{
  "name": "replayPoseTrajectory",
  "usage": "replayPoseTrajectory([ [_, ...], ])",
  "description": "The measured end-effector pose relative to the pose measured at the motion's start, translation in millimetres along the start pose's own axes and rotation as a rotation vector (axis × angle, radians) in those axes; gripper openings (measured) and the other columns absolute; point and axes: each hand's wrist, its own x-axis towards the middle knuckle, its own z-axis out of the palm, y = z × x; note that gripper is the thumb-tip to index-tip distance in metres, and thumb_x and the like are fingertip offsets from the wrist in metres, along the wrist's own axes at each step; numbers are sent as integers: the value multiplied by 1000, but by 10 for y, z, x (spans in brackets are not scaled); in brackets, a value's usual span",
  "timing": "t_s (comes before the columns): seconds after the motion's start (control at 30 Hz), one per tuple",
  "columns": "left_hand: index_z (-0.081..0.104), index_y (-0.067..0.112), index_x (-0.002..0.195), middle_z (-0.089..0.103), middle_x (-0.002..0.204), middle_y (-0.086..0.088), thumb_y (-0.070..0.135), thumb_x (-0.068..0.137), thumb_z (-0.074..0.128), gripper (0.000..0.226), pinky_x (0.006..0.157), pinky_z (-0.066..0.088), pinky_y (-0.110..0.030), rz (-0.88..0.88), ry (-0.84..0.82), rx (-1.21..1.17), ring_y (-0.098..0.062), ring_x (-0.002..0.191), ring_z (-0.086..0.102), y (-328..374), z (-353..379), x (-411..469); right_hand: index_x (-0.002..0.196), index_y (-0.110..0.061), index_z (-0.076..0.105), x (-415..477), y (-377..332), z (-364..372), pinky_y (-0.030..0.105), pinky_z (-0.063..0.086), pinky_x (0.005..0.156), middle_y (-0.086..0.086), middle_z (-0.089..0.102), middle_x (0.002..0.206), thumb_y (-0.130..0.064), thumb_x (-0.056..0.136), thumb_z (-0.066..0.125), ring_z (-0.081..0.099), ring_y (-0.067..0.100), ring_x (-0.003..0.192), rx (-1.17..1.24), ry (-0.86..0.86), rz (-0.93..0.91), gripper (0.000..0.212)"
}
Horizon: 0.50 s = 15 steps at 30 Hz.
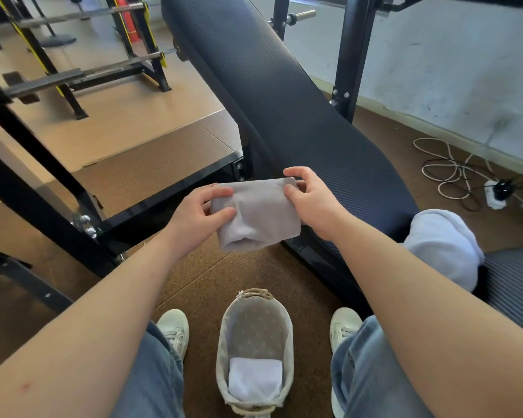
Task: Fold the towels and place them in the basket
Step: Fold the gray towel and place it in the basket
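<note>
I hold a folded grey towel in the air in front of me, above the floor. My left hand grips its left edge with curled fingers, and my right hand pinches its right edge. Below, on the floor between my feet, stands an oval basket with a spotted lining. A folded white towel lies in its near end. Another white towel sits bunched on the bench at my right.
A long black padded bench slopes away behind the towel. Black steel frame bars run on the left. Cables and a power strip lie on the brown floor at the right wall. Barbell racks stand at the far left.
</note>
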Motion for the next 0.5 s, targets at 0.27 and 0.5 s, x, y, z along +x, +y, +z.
replayPoseTrajectory([
  [0.27, 55, 22, 144, 58, 130, 13, 5, 84, 77, 66, 79, 54, -15, -73, -25, -107, -7, 115, 62, 52, -24, 0, 132, -34, 60, -12, -9, -42, 48, 61, 91, 4, 52, 132, -3, 83, 80, 62, 30, 115, 195, -277, 138, 61],
  [0.5, 53, 22, 146, 50, 145, 5, 15, 78, 86, 76, 108, 49, -42, -89, -40, 24, -14, 127, 54, 35, -15, 8, 132, -36, 63, -37, -35, -16, 44, 56, 102, -1, 45, 148, -7, 85, 79, 51, 25, 133, 64, -234, 47, 57],
])
